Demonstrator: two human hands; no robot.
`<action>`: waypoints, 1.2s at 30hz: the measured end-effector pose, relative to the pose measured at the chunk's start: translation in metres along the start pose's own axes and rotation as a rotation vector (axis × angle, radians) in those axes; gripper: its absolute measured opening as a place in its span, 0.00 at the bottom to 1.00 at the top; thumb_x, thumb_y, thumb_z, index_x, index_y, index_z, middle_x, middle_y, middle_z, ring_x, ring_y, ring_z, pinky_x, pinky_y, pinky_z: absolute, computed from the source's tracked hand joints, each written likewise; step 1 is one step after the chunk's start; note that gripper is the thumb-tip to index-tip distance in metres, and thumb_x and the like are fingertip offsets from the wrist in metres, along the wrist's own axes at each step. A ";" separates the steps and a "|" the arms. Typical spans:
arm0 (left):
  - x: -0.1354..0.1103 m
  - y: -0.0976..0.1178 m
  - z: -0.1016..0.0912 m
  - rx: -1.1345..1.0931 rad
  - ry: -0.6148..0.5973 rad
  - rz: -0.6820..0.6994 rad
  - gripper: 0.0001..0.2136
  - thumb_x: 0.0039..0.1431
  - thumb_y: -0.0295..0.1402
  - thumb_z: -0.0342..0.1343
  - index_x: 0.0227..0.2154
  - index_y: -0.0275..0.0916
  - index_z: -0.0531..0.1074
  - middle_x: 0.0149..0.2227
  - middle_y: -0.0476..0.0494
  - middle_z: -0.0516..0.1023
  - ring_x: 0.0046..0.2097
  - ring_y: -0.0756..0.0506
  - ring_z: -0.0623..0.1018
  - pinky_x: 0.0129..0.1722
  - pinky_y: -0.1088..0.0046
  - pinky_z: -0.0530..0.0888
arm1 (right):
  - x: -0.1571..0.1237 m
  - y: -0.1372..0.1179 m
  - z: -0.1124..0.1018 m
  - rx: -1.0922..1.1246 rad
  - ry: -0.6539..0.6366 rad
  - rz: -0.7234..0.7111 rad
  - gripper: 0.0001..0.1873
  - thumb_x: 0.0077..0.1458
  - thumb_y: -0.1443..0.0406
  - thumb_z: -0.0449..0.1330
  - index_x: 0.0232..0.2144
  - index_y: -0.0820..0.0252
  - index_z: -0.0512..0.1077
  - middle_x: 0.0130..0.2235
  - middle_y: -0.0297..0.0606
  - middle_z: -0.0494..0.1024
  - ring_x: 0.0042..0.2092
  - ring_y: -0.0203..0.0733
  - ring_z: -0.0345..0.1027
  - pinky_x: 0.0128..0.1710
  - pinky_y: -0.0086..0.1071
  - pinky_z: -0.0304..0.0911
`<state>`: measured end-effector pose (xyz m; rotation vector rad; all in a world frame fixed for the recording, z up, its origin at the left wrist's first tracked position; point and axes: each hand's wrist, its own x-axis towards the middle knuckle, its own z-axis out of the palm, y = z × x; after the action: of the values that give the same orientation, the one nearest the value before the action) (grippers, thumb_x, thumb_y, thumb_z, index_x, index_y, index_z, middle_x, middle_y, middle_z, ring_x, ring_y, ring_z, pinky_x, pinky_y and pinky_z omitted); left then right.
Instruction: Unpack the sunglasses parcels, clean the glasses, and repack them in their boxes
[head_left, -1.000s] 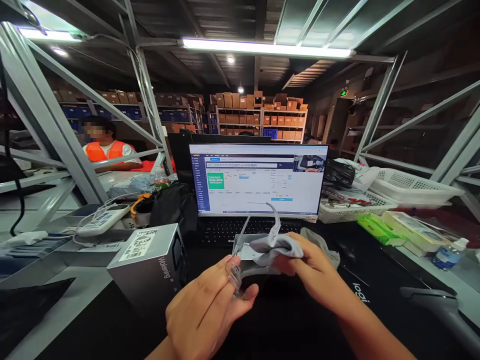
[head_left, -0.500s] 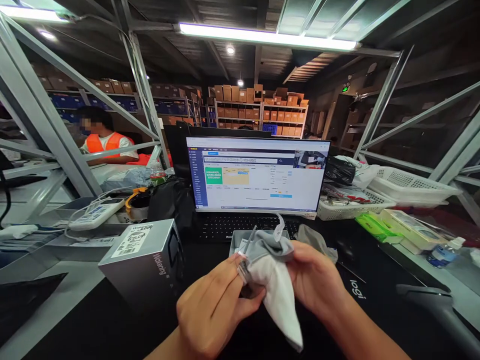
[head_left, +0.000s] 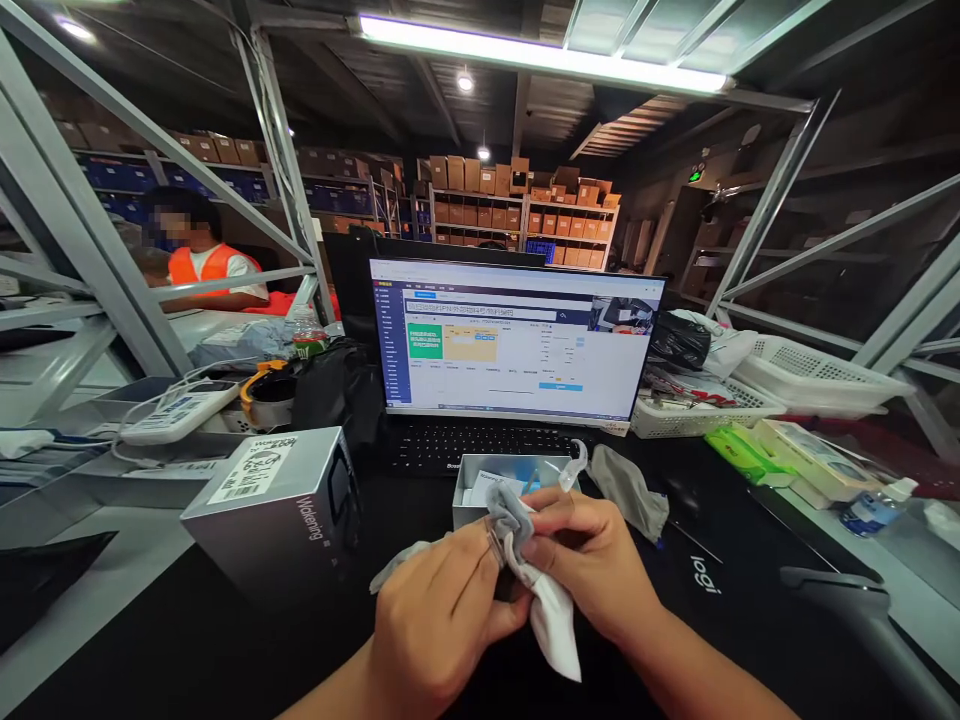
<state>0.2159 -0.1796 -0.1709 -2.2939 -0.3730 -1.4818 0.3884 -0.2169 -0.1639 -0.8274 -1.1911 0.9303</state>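
A grey-and-white cloth (head_left: 555, 635) is bunched between both hands, its white end hanging down. My left hand (head_left: 439, 615) is closed around its left side, and a small clear, shiny piece shows at the fingertips, partly hidden. Pinching the grey part from the right is my right hand (head_left: 592, 560). A translucent curved strip (head_left: 575, 464) sticks up beside the right fingers; what it belongs to is hidden. Just behind the hands stands an open grey box (head_left: 466, 512) with a printed white card inside. A grey fabric pouch (head_left: 630, 492) lies to the right.
A silver Wakening box (head_left: 274, 510) stands at left. The keyboard (head_left: 487, 442) and monitor (head_left: 510, 345) are behind. At right are a mesh basket (head_left: 697, 415), a green packet (head_left: 750, 455), a small spray bottle (head_left: 874, 508) and a handheld scanner (head_left: 847, 590). A co-worker (head_left: 206, 260) sits beyond the frame.
My right hand has moved in toward the left, now pinching the cloth's grey part. The cloth is more bunched, and a grey end shows left of my left hand. More of the open box is visible.
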 end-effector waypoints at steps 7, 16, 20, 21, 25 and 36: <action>0.006 0.001 -0.010 0.056 -0.038 0.054 0.07 0.65 0.29 0.59 0.37 0.28 0.77 0.37 0.37 0.85 0.40 0.43 0.85 0.41 0.71 0.80 | 0.005 -0.008 -0.004 0.518 0.079 0.375 0.18 0.33 0.62 0.80 0.28 0.55 0.78 0.29 0.30 0.81 0.29 0.38 0.75 0.35 0.33 0.73; 0.007 -0.007 -0.009 0.205 0.063 0.081 0.07 0.58 0.28 0.66 0.35 0.26 0.78 0.37 0.35 0.86 0.38 0.41 0.86 0.39 0.70 0.80 | 0.020 -0.027 -0.045 0.111 -0.050 0.392 0.17 0.35 0.60 0.79 0.28 0.58 0.79 0.27 0.33 0.80 0.27 0.36 0.72 0.30 0.29 0.66; 0.010 -0.008 -0.010 0.222 0.100 0.082 0.09 0.56 0.28 0.69 0.34 0.27 0.78 0.37 0.36 0.86 0.39 0.42 0.86 0.42 0.69 0.81 | 0.020 -0.062 -0.118 -0.680 0.315 0.072 0.13 0.45 0.56 0.72 0.33 0.56 0.82 0.31 0.40 0.82 0.31 0.44 0.73 0.33 0.36 0.64; 0.010 -0.007 -0.010 0.219 0.102 0.080 0.09 0.56 0.28 0.69 0.34 0.27 0.78 0.37 0.36 0.86 0.39 0.42 0.86 0.42 0.69 0.81 | 0.019 -0.069 -0.140 -0.889 0.506 -0.003 0.12 0.48 0.56 0.69 0.34 0.55 0.83 0.30 0.40 0.82 0.30 0.45 0.71 0.32 0.38 0.63; 0.011 -0.004 -0.009 0.233 0.091 0.099 0.08 0.56 0.29 0.68 0.34 0.28 0.78 0.36 0.38 0.86 0.37 0.43 0.86 0.39 0.69 0.82 | 0.017 -0.073 -0.226 -1.433 0.962 -0.012 0.14 0.53 0.58 0.63 0.38 0.56 0.83 0.24 0.40 0.77 0.26 0.48 0.66 0.32 0.42 0.59; 0.007 -0.003 -0.001 0.234 0.095 0.098 0.08 0.57 0.29 0.68 0.35 0.29 0.78 0.37 0.39 0.86 0.38 0.43 0.86 0.44 0.70 0.81 | 0.050 -0.037 -0.229 -1.434 0.670 -0.126 0.13 0.52 0.66 0.60 0.38 0.60 0.83 0.50 0.49 0.81 0.54 0.55 0.73 0.56 0.48 0.64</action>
<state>0.2162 -0.1772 -0.1632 -2.0232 -0.3796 -1.4130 0.6251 -0.1964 -0.1530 -1.9421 -1.1522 -0.4982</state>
